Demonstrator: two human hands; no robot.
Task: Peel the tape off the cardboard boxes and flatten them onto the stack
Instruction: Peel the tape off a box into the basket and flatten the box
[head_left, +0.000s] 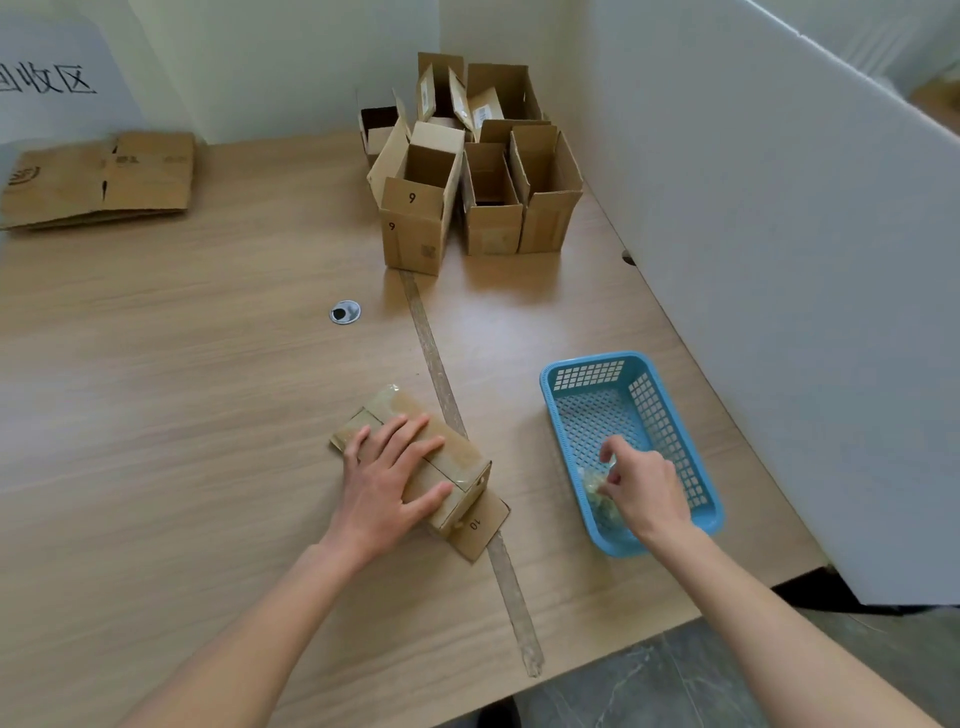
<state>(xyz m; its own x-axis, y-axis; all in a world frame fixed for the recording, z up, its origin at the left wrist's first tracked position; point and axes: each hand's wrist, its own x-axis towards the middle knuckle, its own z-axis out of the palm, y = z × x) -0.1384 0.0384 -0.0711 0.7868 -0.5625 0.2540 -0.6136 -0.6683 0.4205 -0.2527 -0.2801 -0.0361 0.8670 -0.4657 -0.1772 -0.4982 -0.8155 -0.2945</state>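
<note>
A wooden desk (182, 389) fills the view, closed in by white panels (779, 260) at the back and on the right. The left hand (387, 480) lies with straight, spread fingers on a small cardboard box (457, 457) lying on its side, pressing it to the desk; glossy tape appears to remain along its top, and one flap lies open on the desk at the near end. Just to the right of that box, the right hand (641, 486) hangs inside a blue basket (561, 384), fingers curled and pinching a crumpled wad of tape (595, 486), with more tape scraps under it. Far beyond the left hand, at the desk's far left corner, lies a low stack of flattened boxes (104, 176). Far ahead between the hands stands a cluster of open boxes (467, 197), not yet flattened. By my reading the job is at an early stage: a few boxes done, one in hand, and at least five or six waiting.
</note>
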